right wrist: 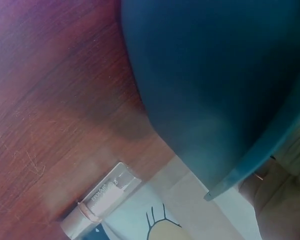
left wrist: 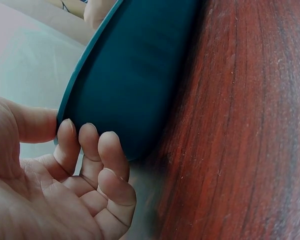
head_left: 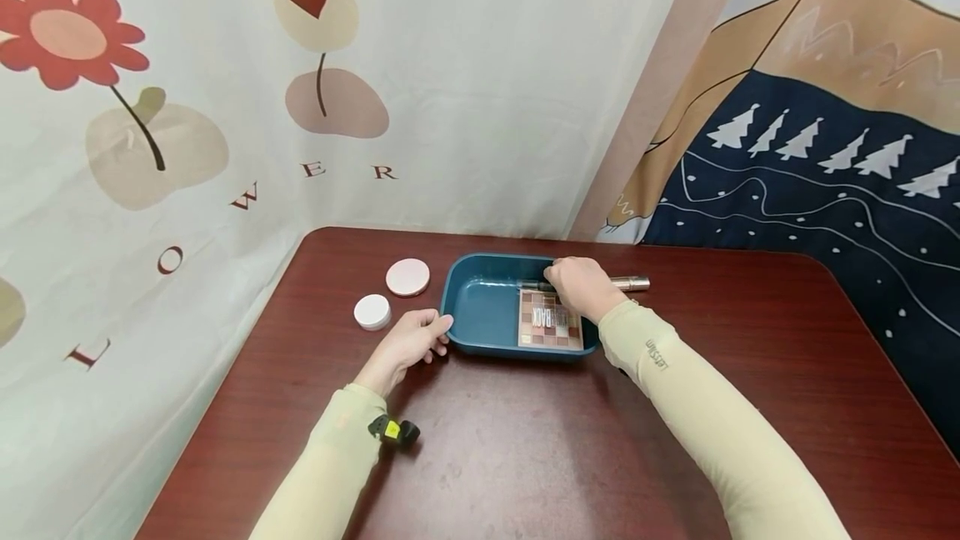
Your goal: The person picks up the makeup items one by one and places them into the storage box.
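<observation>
A dark teal tray (head_left: pixel 480 315) with raised sides sits on the table. At its left front corner my left hand (head_left: pixel 408 340) pinches the rim, thumb on the edge and fingertips against the outer wall, as the left wrist view shows. My right hand (head_left: pixel 585 286) is over the tray's back right part, fingers bent down inside. A slender dark stick-like item (head_left: pixel 532 284) juts left from those fingers; its rest is hidden by the hand. Just in front of it, an eyeshadow palette (head_left: pixel 551 330) lies in the tray's right half.
Two round pale cosmetic containers, a taller jar (head_left: pixel 372 312) and a flatter compact (head_left: pixel 408 277), stand left of the tray. Behind the right hand, a clear tube with a metallic end (right wrist: pixel 102 197) lies on the reddish wooden table (head_left: pixel 510 440). Printed curtains (head_left: pixel 465 107) hang along the back edge.
</observation>
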`<action>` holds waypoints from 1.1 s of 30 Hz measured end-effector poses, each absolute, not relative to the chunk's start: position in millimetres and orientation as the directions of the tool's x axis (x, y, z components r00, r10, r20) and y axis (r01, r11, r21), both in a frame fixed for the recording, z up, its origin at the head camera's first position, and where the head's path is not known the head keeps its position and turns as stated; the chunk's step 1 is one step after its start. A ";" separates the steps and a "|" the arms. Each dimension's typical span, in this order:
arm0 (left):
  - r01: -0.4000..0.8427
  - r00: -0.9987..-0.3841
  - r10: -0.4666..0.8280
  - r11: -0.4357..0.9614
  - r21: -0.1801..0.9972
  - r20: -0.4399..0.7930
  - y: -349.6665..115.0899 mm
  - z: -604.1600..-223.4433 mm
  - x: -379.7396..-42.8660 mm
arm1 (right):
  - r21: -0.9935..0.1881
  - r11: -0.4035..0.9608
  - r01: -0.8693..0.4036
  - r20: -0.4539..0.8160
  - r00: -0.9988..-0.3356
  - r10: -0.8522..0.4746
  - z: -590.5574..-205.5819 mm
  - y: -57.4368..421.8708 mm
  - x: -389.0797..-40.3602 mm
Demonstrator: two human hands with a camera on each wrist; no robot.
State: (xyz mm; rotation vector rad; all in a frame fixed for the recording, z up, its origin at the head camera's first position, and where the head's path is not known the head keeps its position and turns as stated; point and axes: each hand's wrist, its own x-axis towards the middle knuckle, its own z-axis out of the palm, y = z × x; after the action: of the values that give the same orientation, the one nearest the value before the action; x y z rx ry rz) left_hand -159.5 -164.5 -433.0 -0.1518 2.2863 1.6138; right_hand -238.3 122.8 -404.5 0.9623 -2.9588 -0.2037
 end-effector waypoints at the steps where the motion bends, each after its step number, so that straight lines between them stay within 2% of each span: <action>1: -0.278 -0.937 0.106 0.348 0.895 -0.332 -164.6 -432.8 -159.5 | 0.138 0.800 -0.584 -0.021 -0.809 -0.587 -404.9 122.4 -238.4; 10: -0.282 -0.936 0.105 0.345 0.895 -0.335 -164.5 -432.1 -158.7 | 0.182 0.796 -0.578 -0.031 -0.812 -0.583 -407.9 119.0 -238.4; 20: -0.281 -0.935 0.115 0.339 0.898 -0.336 -165.5 -432.7 -158.2 | 0.178 0.805 -0.566 -0.041 -0.822 -0.568 -409.6 120.0 -235.5; 33: -0.278 -0.936 0.116 0.336 0.900 -0.332 -165.3 -433.5 -159.2 | 0.081 0.821 -0.565 0.010 -0.824 -0.567 -398.9 135.0 -227.8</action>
State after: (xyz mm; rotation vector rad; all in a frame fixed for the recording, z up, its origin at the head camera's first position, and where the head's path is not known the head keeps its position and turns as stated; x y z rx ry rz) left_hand -159.2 -165.3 -433.5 -0.1440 2.2685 1.6298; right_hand -227.8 135.0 -398.9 0.9218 -2.9657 -0.1160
